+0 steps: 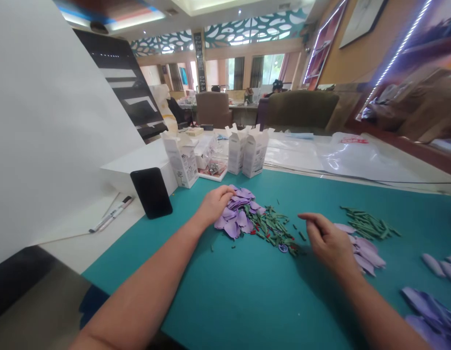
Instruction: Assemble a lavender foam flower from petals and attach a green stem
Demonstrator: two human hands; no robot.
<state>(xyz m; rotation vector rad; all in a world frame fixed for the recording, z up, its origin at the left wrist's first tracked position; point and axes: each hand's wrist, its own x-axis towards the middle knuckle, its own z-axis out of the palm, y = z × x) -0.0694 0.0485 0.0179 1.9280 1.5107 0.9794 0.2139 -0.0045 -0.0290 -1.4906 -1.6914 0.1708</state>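
My left hand rests at the upper left of a heap of purple petal-shaped pieces, its fingers bent together on a petal at the heap's edge. Against that heap lies a loose pile of small green stem and leaf pieces, with a few red bits and a small blue-and-white round piece. My right hand hovers right of the pile, index finger stretched leftward and thumb a little apart below it; nothing shows in it. Partly behind that hand is a group of paler purple petals.
Green sticks lie sorted on the green mat, with more purple pieces at the right edge. Behind stand open white boxes, a small tray and a leaning black phone. Pens lie at left.
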